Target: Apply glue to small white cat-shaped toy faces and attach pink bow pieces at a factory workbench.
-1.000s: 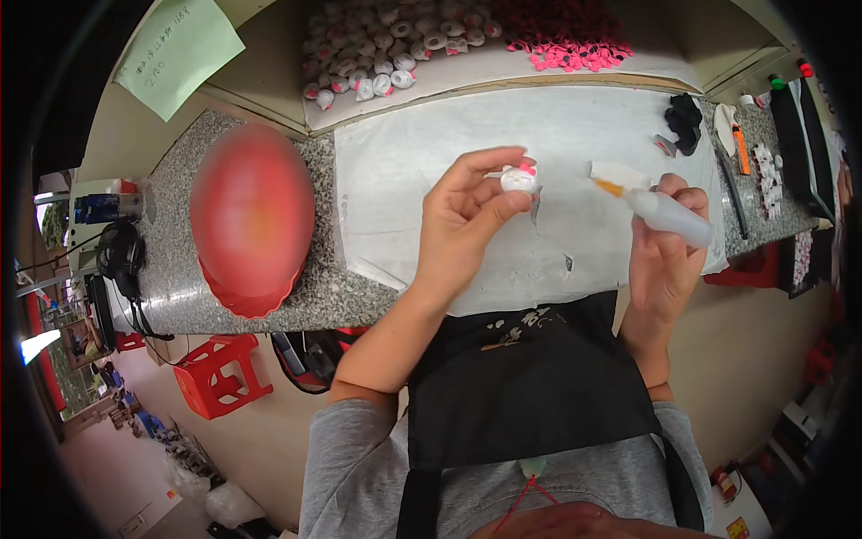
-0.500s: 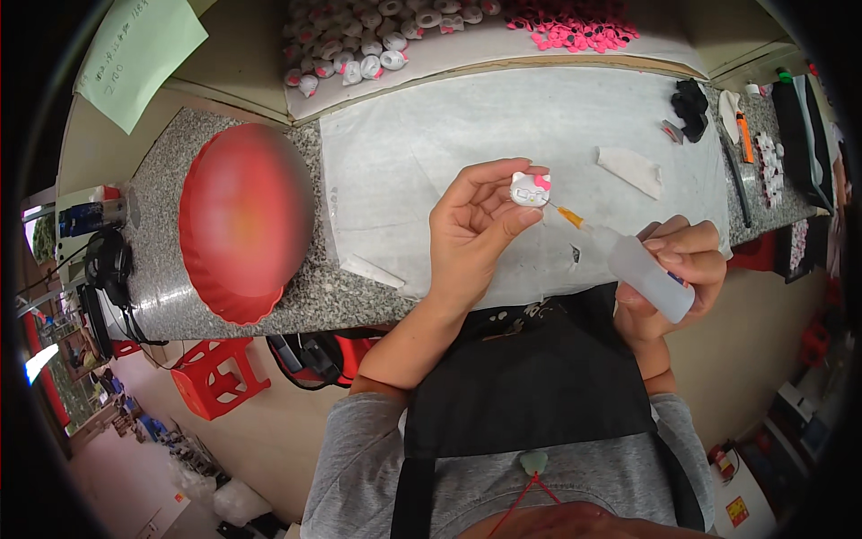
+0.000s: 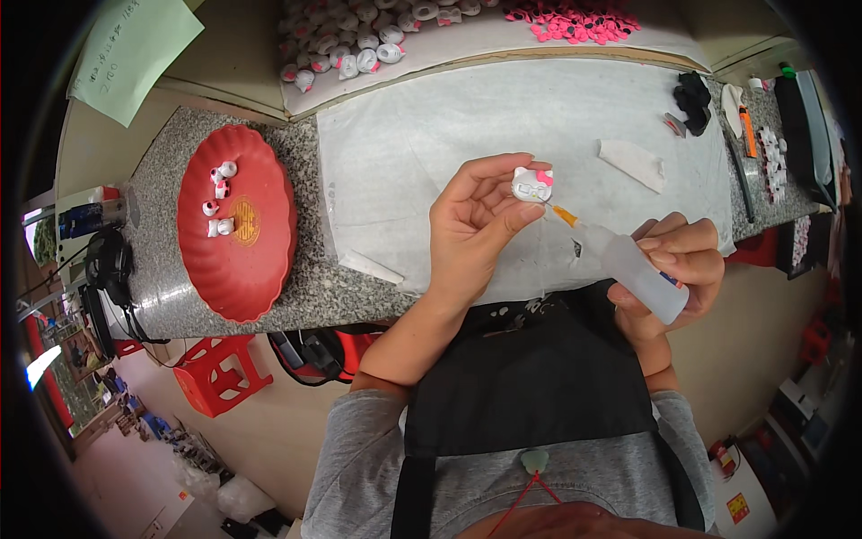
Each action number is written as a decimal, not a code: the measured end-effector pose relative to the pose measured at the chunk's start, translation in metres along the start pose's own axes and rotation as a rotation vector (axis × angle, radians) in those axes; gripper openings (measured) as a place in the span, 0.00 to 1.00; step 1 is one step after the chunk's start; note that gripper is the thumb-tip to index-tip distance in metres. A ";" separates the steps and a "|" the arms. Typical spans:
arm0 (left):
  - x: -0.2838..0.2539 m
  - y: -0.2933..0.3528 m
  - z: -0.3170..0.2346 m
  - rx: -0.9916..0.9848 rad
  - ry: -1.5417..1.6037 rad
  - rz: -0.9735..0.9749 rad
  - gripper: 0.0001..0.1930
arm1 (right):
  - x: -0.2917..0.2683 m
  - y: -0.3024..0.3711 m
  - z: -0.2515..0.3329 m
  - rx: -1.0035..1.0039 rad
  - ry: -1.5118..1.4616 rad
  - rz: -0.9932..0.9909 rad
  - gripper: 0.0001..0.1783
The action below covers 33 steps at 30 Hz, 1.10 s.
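Observation:
Between the thumb and fingers of my left hand (image 3: 476,211) is a small white cat-head figurine (image 3: 532,186) with a pink bow, its face turned up. My right hand (image 3: 680,260) is wrapped round a translucent squeeze bottle (image 3: 639,269), tilted toward the figurine. The bottle's orange needle tip (image 3: 564,216) ends in a thin needle at the lower edge of the figurine's face; whether it touches I cannot tell. Both hands are above a white sheet (image 3: 404,135) on the speckled worktop.
Left on the worktop (image 3: 305,305) is a red scalloped tray (image 3: 269,278) with several white figurines (image 3: 220,226). Many white pieces (image 3: 368,61) and pink pieces (image 3: 584,22) lie along the back. A paper scrap (image 3: 631,165), black cloth (image 3: 692,103) and orange tool (image 3: 747,133) are at right.
The tray at left, blurred over before, now shows its figurines. The bottle has shifted very slightly left and down; both hands keep nearly the same pose and grip.

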State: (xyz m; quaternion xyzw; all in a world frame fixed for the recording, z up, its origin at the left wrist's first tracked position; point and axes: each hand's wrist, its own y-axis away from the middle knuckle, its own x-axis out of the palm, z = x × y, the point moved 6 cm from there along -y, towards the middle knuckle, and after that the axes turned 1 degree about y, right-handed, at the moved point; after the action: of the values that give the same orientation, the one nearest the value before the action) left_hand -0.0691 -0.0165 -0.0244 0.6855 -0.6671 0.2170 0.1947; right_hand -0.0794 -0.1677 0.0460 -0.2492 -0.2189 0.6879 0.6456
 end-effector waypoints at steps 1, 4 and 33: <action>0.000 0.000 0.000 0.000 0.003 -0.002 0.18 | -0.001 0.000 0.000 -0.033 -0.037 0.021 0.23; 0.001 0.000 0.000 -0.010 0.028 -0.021 0.19 | -0.004 0.000 -0.001 -0.071 -0.079 0.030 0.26; 0.005 0.002 -0.003 0.123 -0.255 0.050 0.17 | 0.000 0.002 -0.001 -0.073 -0.069 0.018 0.25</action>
State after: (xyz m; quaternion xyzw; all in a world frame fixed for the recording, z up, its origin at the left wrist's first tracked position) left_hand -0.0714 -0.0195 -0.0192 0.7012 -0.6890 0.1733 0.0604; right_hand -0.0805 -0.1679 0.0437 -0.2509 -0.2638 0.6934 0.6219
